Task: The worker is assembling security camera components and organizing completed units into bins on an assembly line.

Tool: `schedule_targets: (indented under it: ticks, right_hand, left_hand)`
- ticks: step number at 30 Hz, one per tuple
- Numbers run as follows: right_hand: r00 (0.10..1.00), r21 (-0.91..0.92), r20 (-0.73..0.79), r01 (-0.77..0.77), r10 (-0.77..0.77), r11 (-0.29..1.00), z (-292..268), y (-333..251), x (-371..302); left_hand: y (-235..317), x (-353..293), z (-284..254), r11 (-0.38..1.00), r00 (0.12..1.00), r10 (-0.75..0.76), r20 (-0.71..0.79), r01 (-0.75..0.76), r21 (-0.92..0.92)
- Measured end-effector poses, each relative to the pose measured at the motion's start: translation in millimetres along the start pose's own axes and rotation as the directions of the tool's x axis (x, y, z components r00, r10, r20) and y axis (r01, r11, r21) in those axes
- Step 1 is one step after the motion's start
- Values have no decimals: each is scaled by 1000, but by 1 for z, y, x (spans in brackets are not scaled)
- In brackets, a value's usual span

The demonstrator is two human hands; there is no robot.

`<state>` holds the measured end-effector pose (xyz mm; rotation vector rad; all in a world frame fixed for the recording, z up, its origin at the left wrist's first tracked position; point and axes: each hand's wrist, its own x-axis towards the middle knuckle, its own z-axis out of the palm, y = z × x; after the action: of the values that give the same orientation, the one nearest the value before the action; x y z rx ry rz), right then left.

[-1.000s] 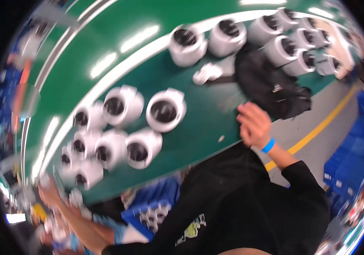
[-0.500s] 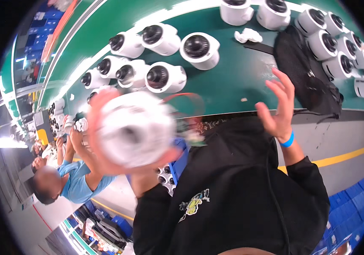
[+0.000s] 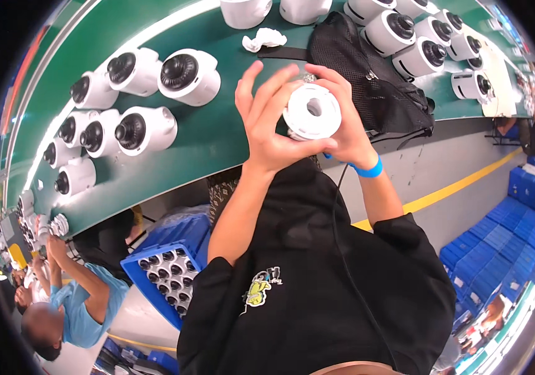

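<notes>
White round part point(image 3: 305, 127), upper centre, sat grasped between our left hand point(image 3: 266, 134) and right hand point(image 3: 350, 132); we judged its hole point(image 3: 314, 107) best uncovered.

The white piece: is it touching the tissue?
Apart. The head view shows the tissue lying on the table, and the white piece between the left hand and right hand; some table shows in the gap.

Illumination bright; left hand point(image 3: 267, 134) slightly motion-blurred; green table point(image 3: 208, 139) mostly sharp, its far edge bowed; corners black.
</notes>
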<state>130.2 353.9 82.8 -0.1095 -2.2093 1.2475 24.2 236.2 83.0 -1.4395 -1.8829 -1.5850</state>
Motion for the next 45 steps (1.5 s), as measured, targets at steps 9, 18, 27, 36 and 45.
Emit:
schedule_targets:
  ticks: [9, 18, 27, 36, 45]
  right_hand:
    - [921, 603, 109, -360, 373, 712, -25, 16, 13]
    - [947, -87, 170, -260, 272, 962, -5, 15, 47]
    - [905, -479, 425, 242, -18, 844, 24, 5, 73]
    - [860, -520, 509, 345, -41, 782, 34, 7, 79]
    - [964, -454, 233, 227, -131, 861, -6, 6, 65]
  left_hand:
    - [-2, -24, -125, 894, 914, 45, -403, 143, 424]
    - [-52, -25, -164, 859, 967, -202, -158, 252, 446]
    - [-31, -106, -177, 855, 711, -492, -503, 503, -125]
    - [4, -38, -201, 609, 822, -513, 250, 143, 780]
    - [-10, -61, -185, 804, 761, -594, 262, 546, 236]
